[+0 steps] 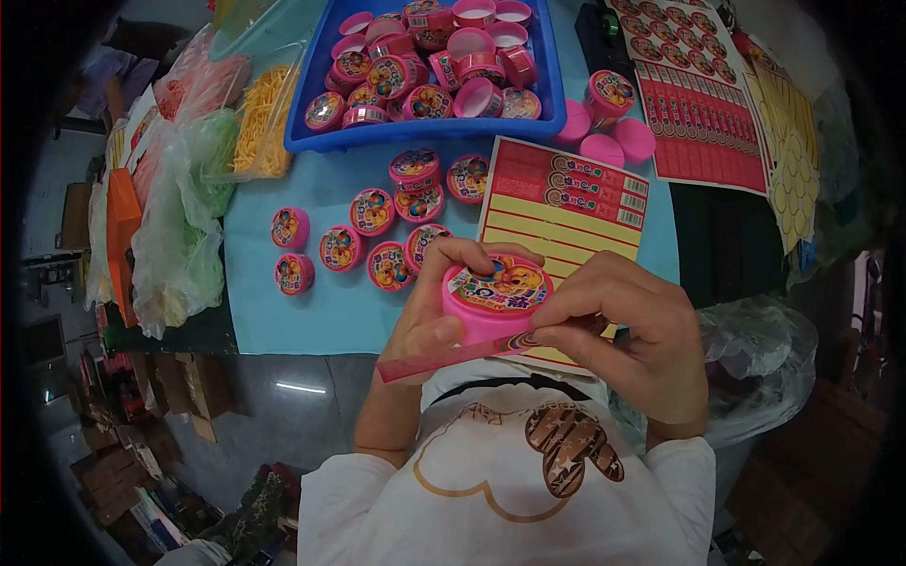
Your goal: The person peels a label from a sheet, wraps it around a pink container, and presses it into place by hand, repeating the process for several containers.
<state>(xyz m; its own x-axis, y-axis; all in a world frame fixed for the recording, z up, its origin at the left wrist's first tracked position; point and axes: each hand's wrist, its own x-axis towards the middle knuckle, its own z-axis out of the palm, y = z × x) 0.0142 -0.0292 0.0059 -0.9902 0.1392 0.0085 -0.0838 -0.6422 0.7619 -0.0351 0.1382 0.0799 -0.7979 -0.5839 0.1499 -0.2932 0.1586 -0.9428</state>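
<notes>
My left hand (427, 316) grips a round pink tub (477, 326) with a colourful cartoon label on its lid, tilted toward me near the table's front edge. A finger of that hand rests on the lid. My right hand (637, 330) pinches one end of a long pink-red sticker strip (439, 358) against the tub's side. The strip's other end sticks out freely to the left below my left thumb. Behind my hands lies a sticker sheet (566, 226), with a few strips at its top and bare yellow backing below. Several labelled pink tubs (373, 210) stand left of the sheet.
A blue crate (429, 132) full of pink tubs stands at the back. Pink lids (602, 149) and sheets of round and strip stickers (694, 123) lie right. At left are plastic bags (179, 208) and a clear tray of yellow sticks (264, 123). A clear bag (760, 368) hangs right.
</notes>
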